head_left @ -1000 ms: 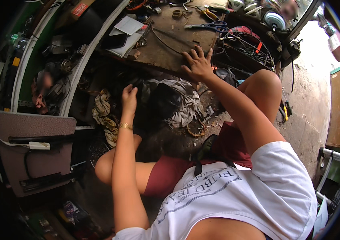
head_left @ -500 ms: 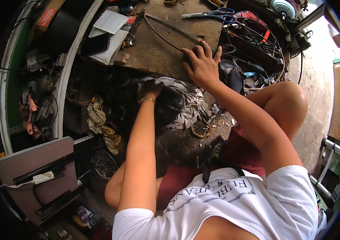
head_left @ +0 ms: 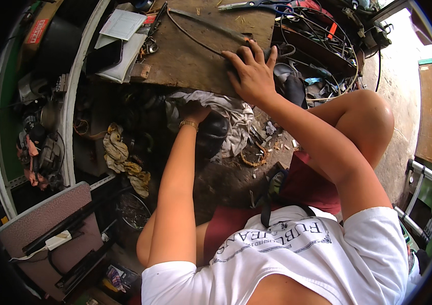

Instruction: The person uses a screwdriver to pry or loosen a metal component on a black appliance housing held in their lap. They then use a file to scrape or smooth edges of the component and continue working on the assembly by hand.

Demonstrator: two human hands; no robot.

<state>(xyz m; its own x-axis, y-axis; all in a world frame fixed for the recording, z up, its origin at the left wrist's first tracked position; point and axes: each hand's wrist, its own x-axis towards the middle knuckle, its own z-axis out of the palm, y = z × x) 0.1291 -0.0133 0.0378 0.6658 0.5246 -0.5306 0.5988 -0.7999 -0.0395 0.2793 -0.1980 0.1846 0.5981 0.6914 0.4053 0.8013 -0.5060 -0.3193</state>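
My right hand (head_left: 253, 73) rests at the front edge of the wooden bench (head_left: 190, 61), its fingers spread beside a long flat metal bar (head_left: 211, 24) and a thin dark cable (head_left: 190, 36). Something dark shows under its fingertips; I cannot make out what. Below the bench edge, my left hand (head_left: 194, 112) reaches into shade among a crumpled grey-white cloth (head_left: 239, 124) and a glossy black rounded object (head_left: 213, 133). Its fingers are hidden, so whether they grip the cloth does not show.
Blue-handled scissors (head_left: 256, 6) lie at the bench's far side. Papers (head_left: 123, 24) and a black phone (head_left: 105, 57) sit at its left. Cables and tools fill a bin (head_left: 322, 51) on the right. A stained rag (head_left: 116, 147) hangs left of my left arm; debris (head_left: 272, 142) litters the floor.
The view has shifted a little, so the bench and its things sit higher and farther left. My right hand stays spread on the bench; my left stays at the cloth.
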